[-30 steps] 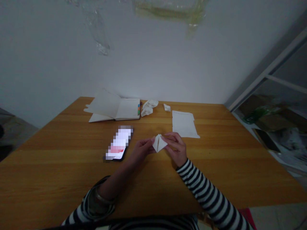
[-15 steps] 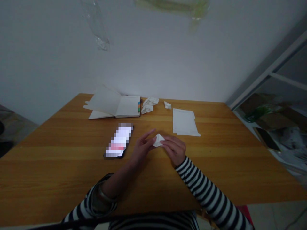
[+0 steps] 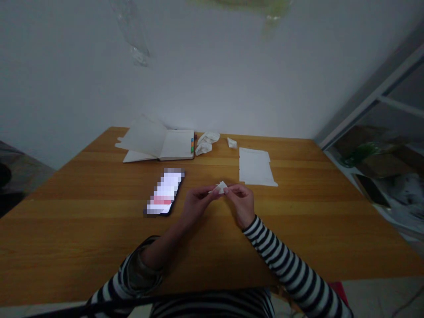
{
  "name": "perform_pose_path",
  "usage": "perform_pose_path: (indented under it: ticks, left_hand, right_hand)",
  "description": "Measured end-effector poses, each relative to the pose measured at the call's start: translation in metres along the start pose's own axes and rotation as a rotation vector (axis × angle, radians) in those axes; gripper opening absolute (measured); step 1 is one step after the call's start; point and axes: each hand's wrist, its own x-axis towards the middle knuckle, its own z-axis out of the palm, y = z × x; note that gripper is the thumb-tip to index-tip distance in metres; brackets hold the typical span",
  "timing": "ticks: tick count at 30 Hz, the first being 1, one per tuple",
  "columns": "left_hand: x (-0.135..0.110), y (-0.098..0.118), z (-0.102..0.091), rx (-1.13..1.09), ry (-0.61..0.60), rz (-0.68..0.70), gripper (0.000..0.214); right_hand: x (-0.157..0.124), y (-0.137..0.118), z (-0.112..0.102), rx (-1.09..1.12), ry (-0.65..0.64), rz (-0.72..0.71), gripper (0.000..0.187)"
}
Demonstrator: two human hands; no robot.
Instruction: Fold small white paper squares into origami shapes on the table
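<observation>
place: home room, dim | wooden counter [image 3: 82, 229] sitting against a plain white wall [image 3: 212, 79] | open notebook [image 3: 159, 145] lying at 11 o'clock | cluttered shelving [image 3: 374, 163] standing at 3 o'clock | phone [image 3: 164, 191] glowing at 10 o'clock

The picture is dim and a little grainy, with soft, even light. The wall [image 3: 212, 79] looks grey. The tabletop [image 3: 66, 229] shows only weak shadows under the arms. The phone [image 3: 164, 192] screen is pixelated. Straight lines bend near the edges.
</observation>
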Motion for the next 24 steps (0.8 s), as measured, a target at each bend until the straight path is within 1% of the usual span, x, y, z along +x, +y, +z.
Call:
perform_pose_path:
  ticks: [1,4,6,8,11,14,15,17,20,22,24]
  left_hand:
    - [0.000,-0.001,0.001,-0.005,0.000,0.002,0.032]
    - [0.000,-0.004,0.003,-0.063,0.002,0.019,0.035]
    - [0.001,-0.005,0.004,-0.115,0.026,0.017,0.051]
    - [0.002,-0.006,0.005,-0.144,0.044,0.011,0.063]
    - [0.003,-0.007,0.003,-0.138,0.038,0.001,0.058]
    - [0.004,-0.007,0.001,-0.126,0.014,-0.018,0.060]
    - [0.004,-0.007,0.001,-0.128,0.000,-0.026,0.062]
    - [0.005,-0.006,0.001,-0.140,-0.021,-0.042,0.060]
    - [0.005,-0.005,0.002,-0.130,-0.044,-0.050,0.046]
    - [0.005,-0.005,0.002,-0.094,-0.092,-0.052,0.044]
    - [0.004,-0.007,0.001,-0.035,-0.154,-0.043,0.047]
  right_hand:
    - [-0.001,-0.001,0.002,0.040,0.018,0.022,0.020]
    - [-0.002,-0.003,0.006,0.149,0.041,0.072,0.036]
    - [-0.003,-0.003,0.008,0.178,0.043,0.101,0.038]
    - [-0.004,-0.001,0.009,0.179,0.063,0.121,0.035]
    - [-0.008,0.002,0.012,0.136,0.098,0.123,0.028]
    - [-0.011,0.000,0.011,0.074,0.078,0.086,0.021]
    - [-0.010,-0.001,0.010,0.059,0.053,0.075,0.020]
    - [-0.008,-0.003,0.007,0.044,-0.032,0.068,0.026]
    - [-0.003,-0.002,0.002,0.005,-0.172,0.046,0.038]
    - [-0.001,0.001,-0.001,-0.064,-0.167,0.004,0.038]
    - [-0.001,0.003,-0.002,-0.142,-0.112,-0.028,0.034]
